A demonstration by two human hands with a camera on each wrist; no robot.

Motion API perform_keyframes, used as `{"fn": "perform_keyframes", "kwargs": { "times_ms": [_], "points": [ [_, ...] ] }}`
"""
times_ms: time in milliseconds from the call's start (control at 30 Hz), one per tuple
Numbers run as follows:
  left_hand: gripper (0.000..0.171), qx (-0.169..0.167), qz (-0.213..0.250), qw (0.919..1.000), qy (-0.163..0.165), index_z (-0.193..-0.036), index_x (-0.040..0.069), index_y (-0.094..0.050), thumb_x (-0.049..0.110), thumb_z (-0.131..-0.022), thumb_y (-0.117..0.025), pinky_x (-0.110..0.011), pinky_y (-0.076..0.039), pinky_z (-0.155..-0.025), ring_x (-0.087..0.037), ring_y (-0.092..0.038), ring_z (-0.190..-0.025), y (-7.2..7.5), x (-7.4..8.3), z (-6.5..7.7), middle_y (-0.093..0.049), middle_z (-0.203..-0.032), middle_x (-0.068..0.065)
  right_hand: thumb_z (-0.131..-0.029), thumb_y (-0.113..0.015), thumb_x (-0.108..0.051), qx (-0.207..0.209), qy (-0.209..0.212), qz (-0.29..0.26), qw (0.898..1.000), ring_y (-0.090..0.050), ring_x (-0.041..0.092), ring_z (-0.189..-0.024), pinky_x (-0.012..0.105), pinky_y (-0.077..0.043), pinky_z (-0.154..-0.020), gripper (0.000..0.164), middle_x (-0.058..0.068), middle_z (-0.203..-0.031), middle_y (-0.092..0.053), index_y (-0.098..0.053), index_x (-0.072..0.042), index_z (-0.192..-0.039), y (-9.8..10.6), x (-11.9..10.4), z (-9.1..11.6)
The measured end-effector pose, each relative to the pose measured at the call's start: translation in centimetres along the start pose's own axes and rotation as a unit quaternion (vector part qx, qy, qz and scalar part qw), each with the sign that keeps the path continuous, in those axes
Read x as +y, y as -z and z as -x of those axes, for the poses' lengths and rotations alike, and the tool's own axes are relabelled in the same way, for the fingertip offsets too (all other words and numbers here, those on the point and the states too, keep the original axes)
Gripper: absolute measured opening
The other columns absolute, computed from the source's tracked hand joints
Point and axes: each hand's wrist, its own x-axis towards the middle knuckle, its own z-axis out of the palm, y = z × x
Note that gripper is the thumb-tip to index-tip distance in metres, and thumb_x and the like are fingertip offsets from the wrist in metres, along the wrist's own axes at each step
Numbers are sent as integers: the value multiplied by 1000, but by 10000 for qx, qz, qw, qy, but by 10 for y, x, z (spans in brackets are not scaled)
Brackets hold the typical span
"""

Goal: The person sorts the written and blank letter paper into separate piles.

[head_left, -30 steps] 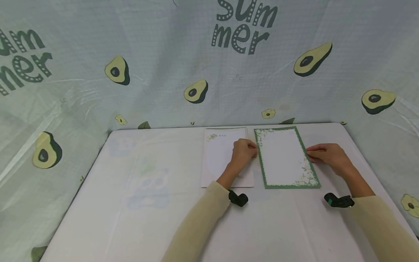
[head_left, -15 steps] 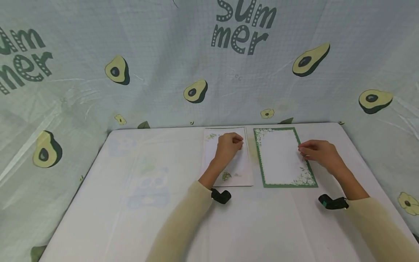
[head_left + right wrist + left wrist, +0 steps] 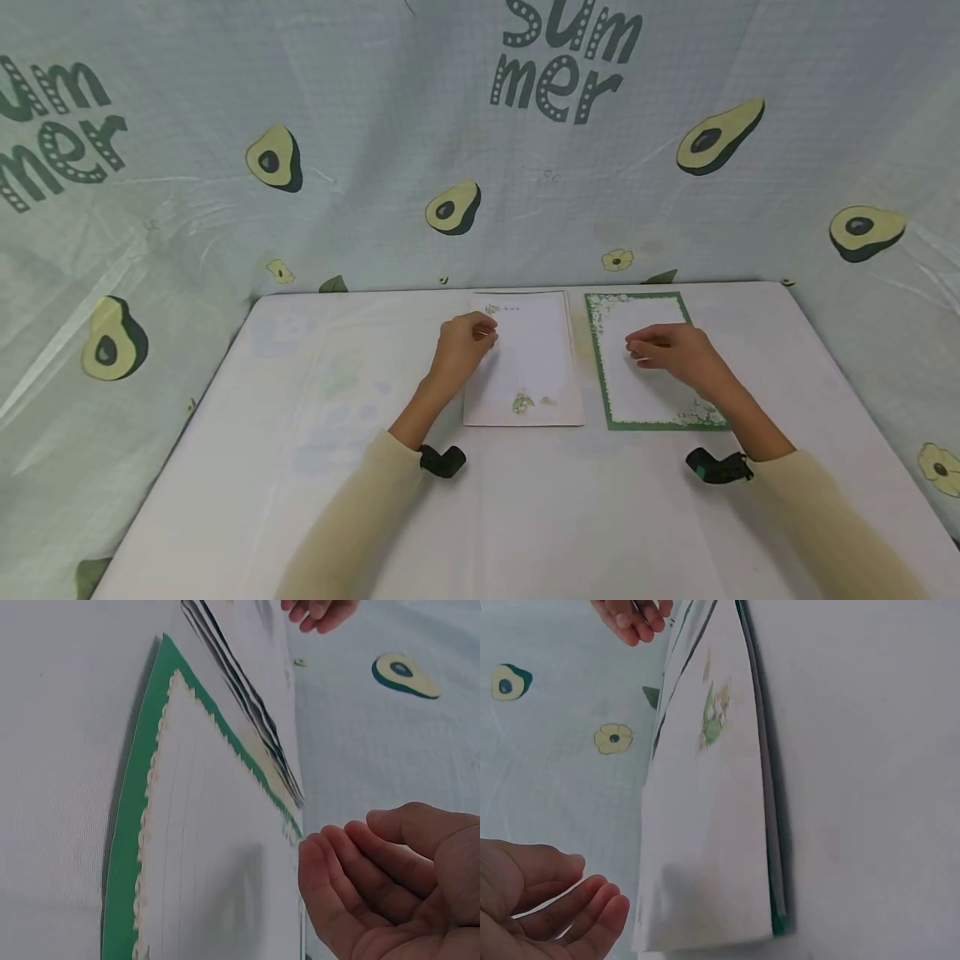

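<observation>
A sheet of paper with a green floral border [image 3: 637, 421] lies flat on the right. Over it hovers my right hand [image 3: 678, 354], fingers loosely bent and nothing held; in the right wrist view, faint ruled lines show on the sheet [image 3: 202, 862]. To the left lies a stack of pale paper [image 3: 536, 350], its top sheet printed with small leafy sprigs. My left hand [image 3: 461, 346] hangs at the stack's left edge, its fingers loosely curved and holding nothing. Layered edges of the stack [image 3: 712, 847], green among them, show in the left wrist view.
Both stacks of paper rest near the back edge of a white-covered table [image 3: 570, 517]. Behind the table hangs a pale curtain [image 3: 360, 150] printed with avocados and lettering. Dark wrist cameras [image 3: 444, 461] sit at both cuffs.
Both hands have come off the green-bordered sheet's side edges and moved left. My left hand crossed over the pale stack to its left edge; my right hand now hovers over the bordered sheet.
</observation>
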Motion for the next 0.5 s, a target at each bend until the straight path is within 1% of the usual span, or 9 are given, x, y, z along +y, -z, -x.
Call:
{"fn": "perform_keyframes", "kwargs": {
  "times_ms": [67,133,267,400,500],
  "points": [
    [18,30,-27,10000,53,-112,-4,-72,2,-94,-70,-32,-62,-78,-25,-72,-96,8,-7,4,-75,-101,-14,-103,-63,-19,-53,71,-74,9999,-70,35,-110,37,-61,-89,36,25,-125,-68,-64,7,-128,-8,-3,-3],
    [20,29,-5,9998,176,-114,-4,-71,2,-95,-70,-34,-62,-79,-27,-72,-96,15,-13,9,-75,-102,-15,-103,-64,-18,-95,168,-155,9997,-70,35,-109,37,-61,-89,36,25,-124,-68,-65,8,-127,-16,-4,-6],
    [25,8,-5,9992,406,-120,-4,-68,4,-96,-68,-37,-62,-80,-29,-71,-98,25,-24,16,-74,-106,-16,-102,-65,-19,-253,369,-437,9980,-70,34,-109,35,-61,-90,37,24,-124,-68,-65,7,-128,-30,-8,-9],
    [28,-61,83,9983,578,-123,-5,-65,3,-97,-67,-37,-63,-79,-31,-72,-98,30,-29,19,-72,-108,-18,-102,-65,-19,-379,429,-776,9953,-69,34,-111,32,-60,-92,38,24,-129,-66,-64,5,-131,-43,-10,-14],
    [30,-179,180,9972,710,-125,-7,-63,1,-96,-68,-34,-63,-75,-32,-73,-95,30,-30,19,-71,-108,-20,-103,-64,-20,-394,401,-816,9951,-69,33,-111,31,-60,-92,39,24,-129,-65,-61,5,-133,-53,-10,-17]
  ]
}}
